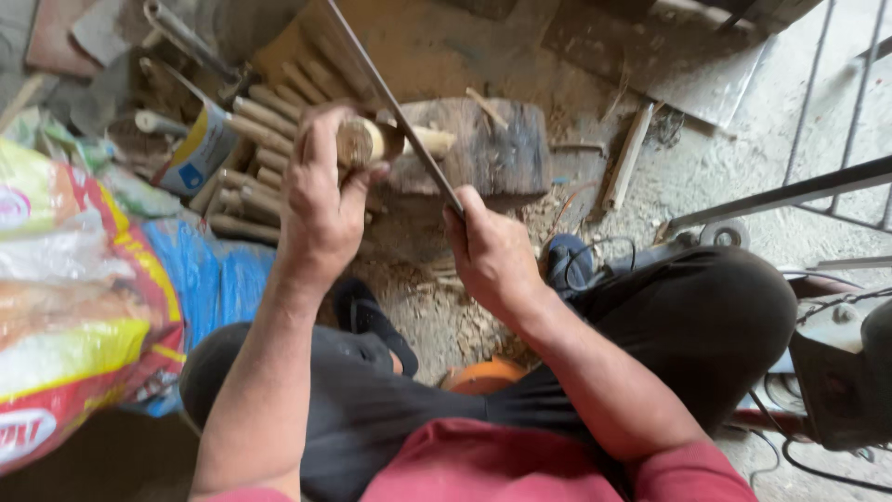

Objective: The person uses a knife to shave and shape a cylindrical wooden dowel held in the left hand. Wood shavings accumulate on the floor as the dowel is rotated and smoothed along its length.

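wooden block (497, 149): dark brown, weathered
wooden sticks (260, 116): pale tan
sack (84, 307): red, yellow, white
tarp (209, 274): blue
shirt (483, 465): red
trousers (706, 316): black

both arms stretched forward and down, left hand (321, 191) curled tight with thumb up, right hand (490, 251) fisted just beside it, knuckles up, wrists fairly straight

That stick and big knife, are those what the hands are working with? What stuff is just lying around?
In use: left hand, wooden stick, right hand, long blade, wooden block.
Lying about: pile of cut sticks, tin can, printed sack, blue bag.
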